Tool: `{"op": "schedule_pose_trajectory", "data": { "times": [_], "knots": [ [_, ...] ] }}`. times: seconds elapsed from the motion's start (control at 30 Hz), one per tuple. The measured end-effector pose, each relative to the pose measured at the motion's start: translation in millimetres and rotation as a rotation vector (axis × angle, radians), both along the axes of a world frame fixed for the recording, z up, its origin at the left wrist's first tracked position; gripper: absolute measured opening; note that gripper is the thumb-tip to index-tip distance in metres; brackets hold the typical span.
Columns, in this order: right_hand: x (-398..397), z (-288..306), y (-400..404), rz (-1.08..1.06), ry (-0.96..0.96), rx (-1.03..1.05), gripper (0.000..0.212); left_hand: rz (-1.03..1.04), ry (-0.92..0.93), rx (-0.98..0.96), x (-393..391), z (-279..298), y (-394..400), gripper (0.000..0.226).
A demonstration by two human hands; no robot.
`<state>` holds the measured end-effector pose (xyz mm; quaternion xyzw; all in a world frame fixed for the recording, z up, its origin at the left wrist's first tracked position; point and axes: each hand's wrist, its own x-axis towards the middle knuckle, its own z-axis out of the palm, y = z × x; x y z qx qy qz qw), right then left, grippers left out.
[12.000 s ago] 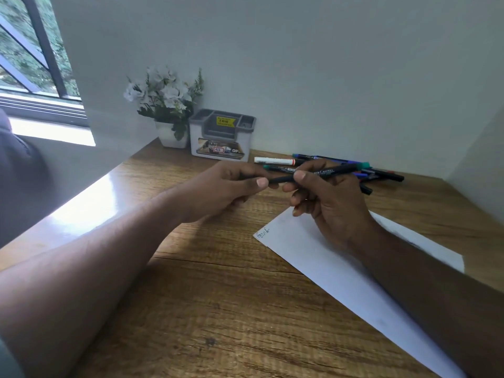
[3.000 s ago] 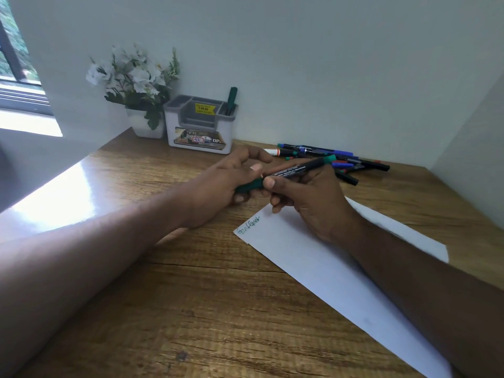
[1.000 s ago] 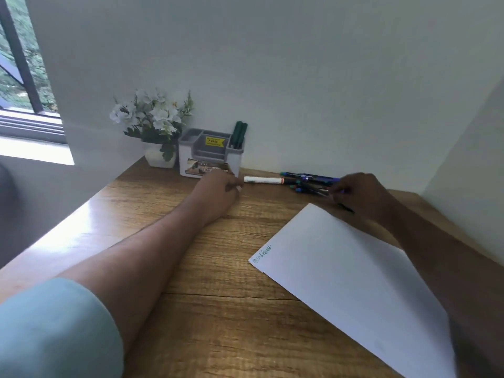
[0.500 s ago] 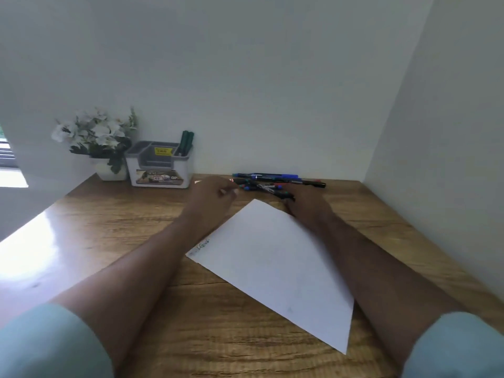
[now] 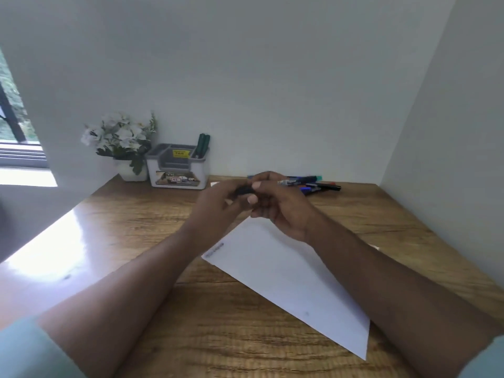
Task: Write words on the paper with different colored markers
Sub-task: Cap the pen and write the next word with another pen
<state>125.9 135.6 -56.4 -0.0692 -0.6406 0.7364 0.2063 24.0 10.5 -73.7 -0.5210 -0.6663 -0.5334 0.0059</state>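
Observation:
A white sheet of paper (image 5: 289, 279) lies slanted on the wooden desk (image 5: 136, 227), with small writing at its left corner (image 5: 214, 250). Above the paper's far corner my two hands meet around a dark marker (image 5: 244, 190). My left hand (image 5: 218, 205) grips one end of it and my right hand (image 5: 278, 203) holds the other end, fingers curled. Most of the marker is hidden between them and blurred. Several more markers (image 5: 313, 184) lie in a heap by the back wall, just behind my right hand.
A grey and white pen holder (image 5: 178, 167) with two green markers (image 5: 203, 144) stands at the back left, next to a white pot of flowers (image 5: 121, 137). A wall closes the desk on the right. A window is at the far left.
Both hands have come up off the desk and joined around a dark marker taken from the heap. Earlier, the second green marker went into the holder. The view has tilted.

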Motion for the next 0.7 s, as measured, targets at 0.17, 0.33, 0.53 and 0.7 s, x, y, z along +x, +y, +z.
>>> {"op": "schedule_pose_trajectory", "data": {
  "times": [0.17, 0.33, 0.53, 0.7],
  "knots": [
    [-1, -6, -13, -0.021, -0.043, 0.128, 0.021, 0.0, 0.12, -0.038, -8, -5, -33, 0.02],
    [-3, -11, -11, 0.134, -0.132, 0.083, 0.027, -0.152, 0.055, -0.252, -28, -3, -39, 0.009],
    [-4, -18, -3, 0.365, -0.225, -0.089, 0.039, -0.226, 0.002, -0.409, -56, 5, -45, 0.016],
    [-10, -20, -1, 0.081, -0.148, -0.046, 0.045, -0.255, -0.154, -0.444, -67, 1, -47, 0.03]
  ]
}}
